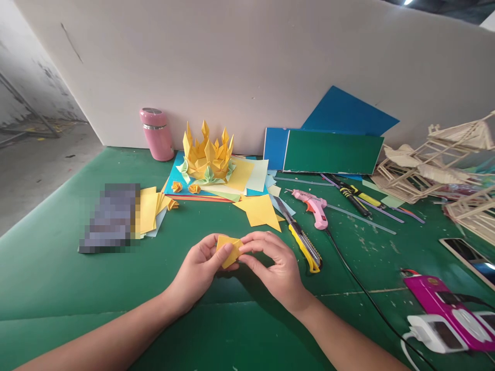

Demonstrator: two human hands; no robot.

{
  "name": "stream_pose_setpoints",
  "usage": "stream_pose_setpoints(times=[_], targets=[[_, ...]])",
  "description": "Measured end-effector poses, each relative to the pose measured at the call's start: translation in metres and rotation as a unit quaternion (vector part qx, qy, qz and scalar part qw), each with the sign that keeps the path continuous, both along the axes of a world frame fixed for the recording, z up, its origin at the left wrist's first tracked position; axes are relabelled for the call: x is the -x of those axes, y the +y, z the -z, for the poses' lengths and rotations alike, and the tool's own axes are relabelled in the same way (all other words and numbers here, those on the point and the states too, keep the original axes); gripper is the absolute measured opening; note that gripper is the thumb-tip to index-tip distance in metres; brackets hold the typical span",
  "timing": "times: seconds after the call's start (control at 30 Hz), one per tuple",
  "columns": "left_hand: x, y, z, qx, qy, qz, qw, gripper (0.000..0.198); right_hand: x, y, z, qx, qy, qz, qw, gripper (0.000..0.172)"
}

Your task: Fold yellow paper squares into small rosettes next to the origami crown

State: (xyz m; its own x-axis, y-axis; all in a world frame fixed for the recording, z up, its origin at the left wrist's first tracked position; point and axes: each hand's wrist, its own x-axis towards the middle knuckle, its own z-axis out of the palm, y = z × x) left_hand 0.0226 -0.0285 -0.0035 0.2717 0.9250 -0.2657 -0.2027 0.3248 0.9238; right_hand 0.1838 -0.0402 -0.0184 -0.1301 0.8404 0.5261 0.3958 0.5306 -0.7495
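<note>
A small folded piece of yellow paper is held between both hands above the green table. My left hand grips it from the left, thumb pressed flat on its face. On the right edge, my right hand pinches it between thumb and fingers. Just beyond lie yellow paper sheets and a yellow box cutter. Further back stands a yellow folded-paper crown with pale green paper leaves at its base. Small yellow folded-paper pieces rest in front of it.
A pink glue gun trails a black cord across the right side, toward a magenta power strip. Behind stand a pink flask and a green board. Wooden stick models and a phone sit at right.
</note>
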Motion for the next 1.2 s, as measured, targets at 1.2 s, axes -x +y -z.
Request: stream_pose_setpoints(times=[1.2], targets=[[0.0011,-0.0011,0.0047,-0.007,0.024,0.021,0.999,0.041,-0.0009,0.0055,0.0018,0.117,0.107,-0.041,0.987,0.004]])
